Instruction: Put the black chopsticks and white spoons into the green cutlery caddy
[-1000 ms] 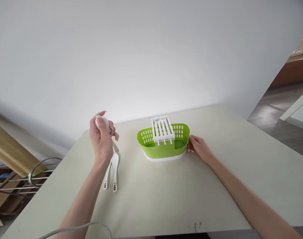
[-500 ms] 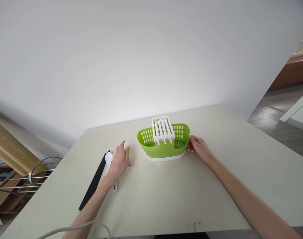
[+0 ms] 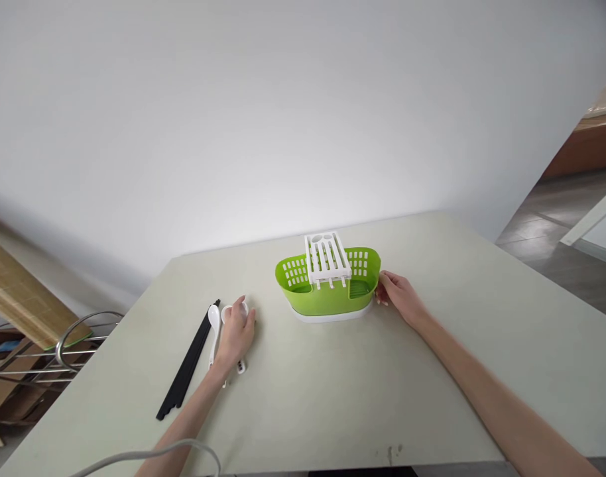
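Note:
My left hand [image 3: 237, 336] lies low over the table, its fingers curled over a white spoon [image 3: 244, 307]. Part of that spoon is hidden under the hand, and a handle end [image 3: 241, 366] with dark marks pokes out below it. Just left of it lie another white spoon [image 3: 214, 318] and a bundle of black chopsticks [image 3: 188, 368]. My right hand [image 3: 396, 295] is closed at the right end of a green basket [image 3: 327, 303], fingertips partly hidden behind its edge. Across the basket sits a white slotted rack [image 3: 327, 258] with small hooks at its front.
The pale table [image 3: 323, 397] backs onto a white wall [image 3: 303, 119]. A grey cable [image 3: 148, 454] crosses the front left, over my left forearm. Beyond the left edge stand a metal rack [image 3: 64, 358] and a rolled bamboo mat [image 3: 29, 291].
My left hand has come down and slightly nearer to me, and the handle end below it has shifted right. My right hand stays at the basket's end.

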